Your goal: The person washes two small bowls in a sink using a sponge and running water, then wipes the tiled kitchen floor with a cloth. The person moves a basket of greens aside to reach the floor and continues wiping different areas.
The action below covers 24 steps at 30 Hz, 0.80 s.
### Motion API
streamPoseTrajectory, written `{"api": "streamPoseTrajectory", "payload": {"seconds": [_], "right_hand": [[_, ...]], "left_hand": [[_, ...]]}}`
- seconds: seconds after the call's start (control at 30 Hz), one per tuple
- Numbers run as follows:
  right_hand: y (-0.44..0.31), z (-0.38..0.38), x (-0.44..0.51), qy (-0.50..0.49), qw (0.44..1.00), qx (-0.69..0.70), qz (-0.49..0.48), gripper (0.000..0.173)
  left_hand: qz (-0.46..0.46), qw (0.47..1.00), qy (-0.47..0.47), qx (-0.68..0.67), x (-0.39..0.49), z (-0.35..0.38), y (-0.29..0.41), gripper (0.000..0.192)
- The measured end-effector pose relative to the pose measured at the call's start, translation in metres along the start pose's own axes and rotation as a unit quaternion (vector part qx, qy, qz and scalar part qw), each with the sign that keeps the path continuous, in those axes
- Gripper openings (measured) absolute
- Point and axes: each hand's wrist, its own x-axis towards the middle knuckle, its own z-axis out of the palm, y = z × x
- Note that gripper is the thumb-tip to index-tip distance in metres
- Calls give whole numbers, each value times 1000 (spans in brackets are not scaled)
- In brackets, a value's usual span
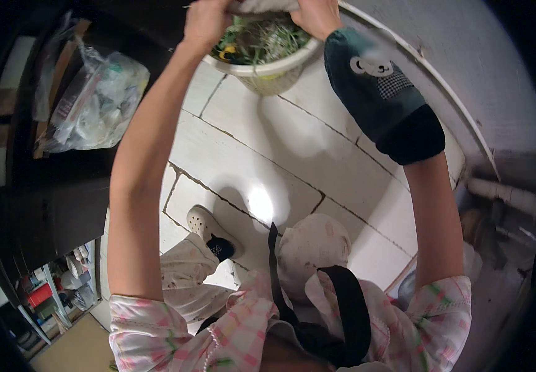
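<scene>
At the top of the head view, both arms reach forward over a round cream plastic bin [268,69] on the tiled floor. Green plant scraps [272,39] and a yellow piece fill what shows of its inside. My left hand [207,21] and my right hand [319,18] grip the two ends of a pale greyish cloth-like thing [268,5] above the bin's far part; the picture's edge cuts off some of the fingers and the thing's far side. A dark green sleeve cover [384,93] with a bear figure is on my right forearm.
A clear plastic bag [105,102] of waste hangs at the dark cabinet on the left. Lower left stands a metal shelf [54,293] with mixed items. Along the right wall run a white hose [440,79] and a pipe [500,197]. A foot in a beige clog [202,221] stands on the tiles.
</scene>
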Motion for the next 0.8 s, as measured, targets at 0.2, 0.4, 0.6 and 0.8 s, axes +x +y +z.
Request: {"api": "streamPoseTrajectory", "payload": {"seconds": [0.2, 0.4, 0.6, 0.8], "right_hand": [[21, -70, -31, 35, 998, 14, -59, 42], [16, -56, -143, -182, 956, 89, -211, 70], [-18, 72, -252, -398, 853, 162, -297, 53], [35, 96, -318, -447, 817, 210, -297, 49]], "left_hand": [[10, 999, -11, -50, 1, -7, 62, 30], [-173, 984, -28, 3, -155, 4, 137, 40], [-461, 879, -110, 55, -345, 64, 196, 43], [-530, 795, -296, 9, -377, 155, 272, 49]]}}
